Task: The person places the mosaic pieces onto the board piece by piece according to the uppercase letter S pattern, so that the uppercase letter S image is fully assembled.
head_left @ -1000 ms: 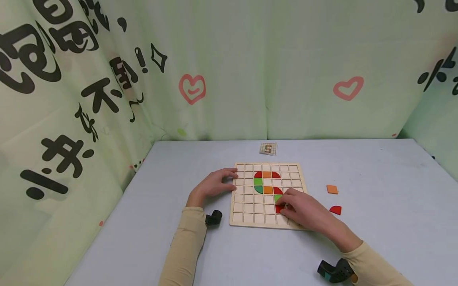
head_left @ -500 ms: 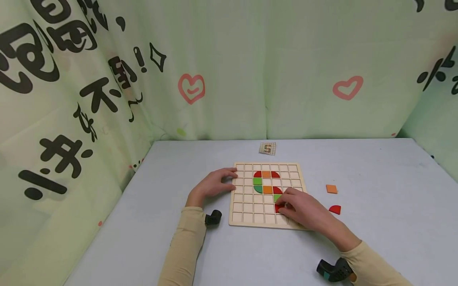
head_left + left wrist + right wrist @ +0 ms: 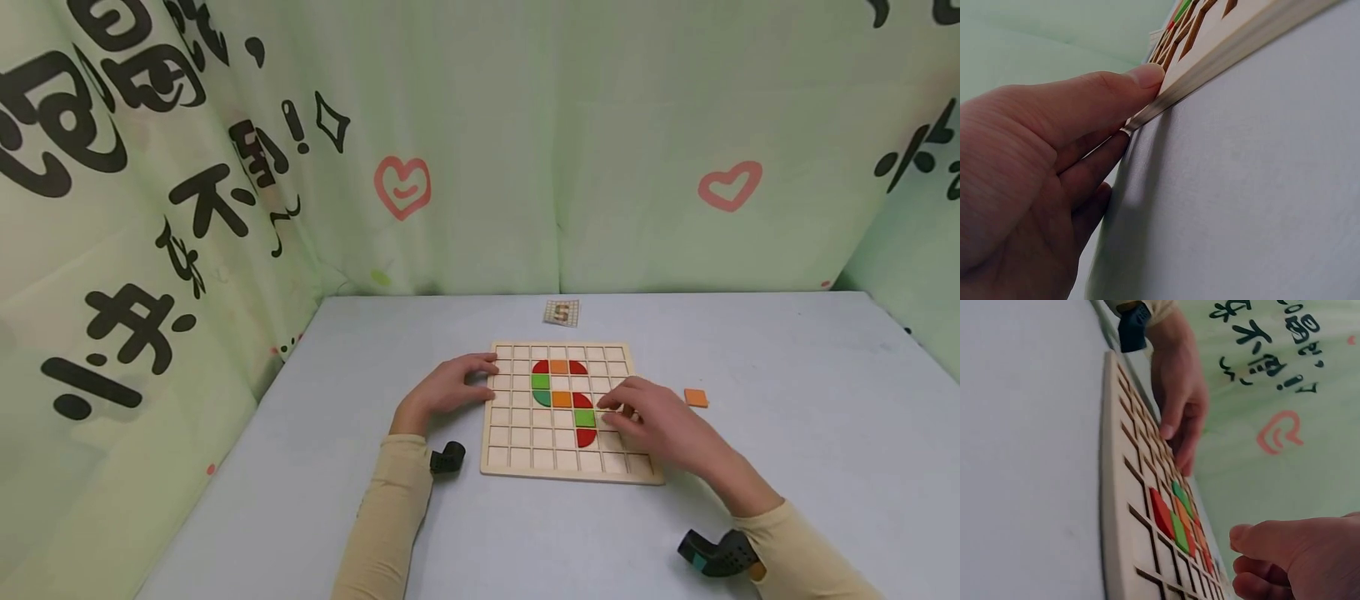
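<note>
A wooden grid board lies on the table. Red, orange and green pieces in its cells form a curved line; its lowest piece is a red quarter-round, below a light green square. My left hand rests on the board's left edge. In the left wrist view, the thumb touches the board's rim and the fingers lie beside it. My right hand hovers over the board's right side, fingers loosely bent. Nothing shows between its fingers in the right wrist view, where the hand is apart from the board.
An orange square lies on the table right of the board. A small card with a grid pattern lies behind the board. Printed curtains stand at the back and sides of the table.
My right hand has let go of the lowest red piece and moved right and up, uncovering it and the light green square. The loose red piece is now hidden behind the hand. The left hand stays.
</note>
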The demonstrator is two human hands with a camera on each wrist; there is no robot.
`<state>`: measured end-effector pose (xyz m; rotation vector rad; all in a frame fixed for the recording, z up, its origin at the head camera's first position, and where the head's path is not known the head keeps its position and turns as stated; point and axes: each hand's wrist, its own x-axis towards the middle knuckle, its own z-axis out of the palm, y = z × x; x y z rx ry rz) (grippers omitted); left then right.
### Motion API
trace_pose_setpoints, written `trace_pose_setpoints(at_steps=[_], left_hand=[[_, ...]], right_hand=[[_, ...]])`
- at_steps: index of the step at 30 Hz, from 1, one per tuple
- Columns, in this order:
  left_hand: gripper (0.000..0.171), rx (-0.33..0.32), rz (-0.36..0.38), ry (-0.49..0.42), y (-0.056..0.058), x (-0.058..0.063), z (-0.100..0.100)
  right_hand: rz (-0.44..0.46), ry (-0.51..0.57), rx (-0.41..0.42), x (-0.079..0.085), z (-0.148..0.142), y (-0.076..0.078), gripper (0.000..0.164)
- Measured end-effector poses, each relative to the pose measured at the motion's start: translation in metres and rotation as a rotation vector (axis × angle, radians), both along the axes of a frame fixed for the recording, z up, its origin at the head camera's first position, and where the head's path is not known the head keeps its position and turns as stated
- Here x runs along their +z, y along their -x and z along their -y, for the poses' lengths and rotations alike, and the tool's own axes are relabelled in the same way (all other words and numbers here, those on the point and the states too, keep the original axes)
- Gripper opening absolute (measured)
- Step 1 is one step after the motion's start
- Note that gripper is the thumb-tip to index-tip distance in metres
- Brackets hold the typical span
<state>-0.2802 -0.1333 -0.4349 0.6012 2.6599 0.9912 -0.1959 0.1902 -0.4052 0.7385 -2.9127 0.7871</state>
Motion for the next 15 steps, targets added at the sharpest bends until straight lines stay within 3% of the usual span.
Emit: trace_pose_setpoints(at_steps=[8, 15], left_hand=[[0.038, -0.001, -0.006, -0.008, 0.0, 0.0, 0.0], [0.038, 0.0, -0.007, -0.011, -0.001, 0.001, -0.001]], right_hand=[[0.036, -0.006, -0.207, 0.012, -0.056, 0.018, 0.028], [0.111, -0.009, -0.329, -0.002, -0.103, 0.031, 0.043]])
